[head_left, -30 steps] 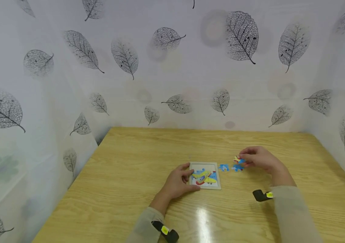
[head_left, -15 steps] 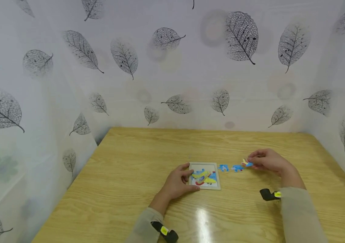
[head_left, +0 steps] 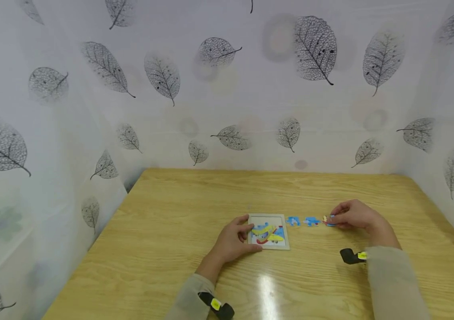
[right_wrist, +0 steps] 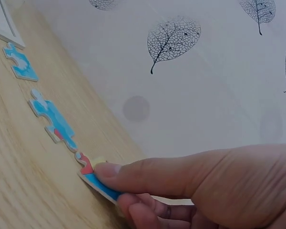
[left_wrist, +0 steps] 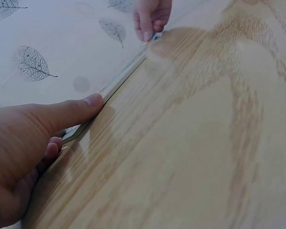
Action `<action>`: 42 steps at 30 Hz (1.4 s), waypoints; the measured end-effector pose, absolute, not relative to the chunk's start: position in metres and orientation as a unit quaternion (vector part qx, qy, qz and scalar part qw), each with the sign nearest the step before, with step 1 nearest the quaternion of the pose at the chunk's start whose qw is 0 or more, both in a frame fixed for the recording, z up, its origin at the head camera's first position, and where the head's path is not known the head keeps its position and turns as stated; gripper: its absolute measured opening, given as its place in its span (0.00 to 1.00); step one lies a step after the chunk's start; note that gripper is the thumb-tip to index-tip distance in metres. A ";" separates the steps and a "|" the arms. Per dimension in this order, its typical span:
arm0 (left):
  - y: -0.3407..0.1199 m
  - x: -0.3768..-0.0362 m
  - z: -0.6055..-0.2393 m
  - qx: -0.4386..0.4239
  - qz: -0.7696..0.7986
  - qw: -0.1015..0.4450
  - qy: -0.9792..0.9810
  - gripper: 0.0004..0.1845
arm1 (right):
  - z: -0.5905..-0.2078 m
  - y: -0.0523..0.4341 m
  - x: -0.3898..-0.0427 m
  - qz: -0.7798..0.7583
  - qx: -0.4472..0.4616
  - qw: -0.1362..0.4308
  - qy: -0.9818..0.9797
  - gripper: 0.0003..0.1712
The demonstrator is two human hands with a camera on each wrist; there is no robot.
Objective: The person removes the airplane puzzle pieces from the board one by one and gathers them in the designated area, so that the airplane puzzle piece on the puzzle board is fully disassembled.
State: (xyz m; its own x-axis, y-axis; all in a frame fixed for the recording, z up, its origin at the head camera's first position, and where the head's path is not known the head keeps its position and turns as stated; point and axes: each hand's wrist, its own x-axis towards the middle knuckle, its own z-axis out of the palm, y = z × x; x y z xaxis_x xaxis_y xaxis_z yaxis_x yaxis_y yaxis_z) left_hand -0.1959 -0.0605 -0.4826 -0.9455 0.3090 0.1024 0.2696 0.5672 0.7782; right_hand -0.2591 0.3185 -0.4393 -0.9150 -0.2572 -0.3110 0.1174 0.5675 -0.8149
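Beside the near-left corner of the puzzle tray (head_left: 268,231), your left hand (head_left: 232,242) stays where it was a second ago: thumb along the tray's left edge, fingers curled against its near side, holding the frame steady on the wooden table (head_left: 194,275). Inside the tray, part of the yellow aeroplane picture is already assembled.

To the right of the tray, two blue loose pieces (head_left: 302,221) lie flat in a row, apart from each other. Farther right along that row, your right hand (head_left: 356,216) has carried the third puzzle piece (right_wrist: 93,179) outward and down; a second ago it was lifted close to the second blue piece. Now you pinch it between thumb and fingers with its edge touching the table, extending the line. Judging from this, you are laying pieces out rather than fitting them.
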 end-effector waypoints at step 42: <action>-0.062 -0.196 -0.480 0.167 0.443 0.027 0.880 0.30 | -0.432 0.285 -0.263 -0.536 -0.092 0.218 0.810 0.26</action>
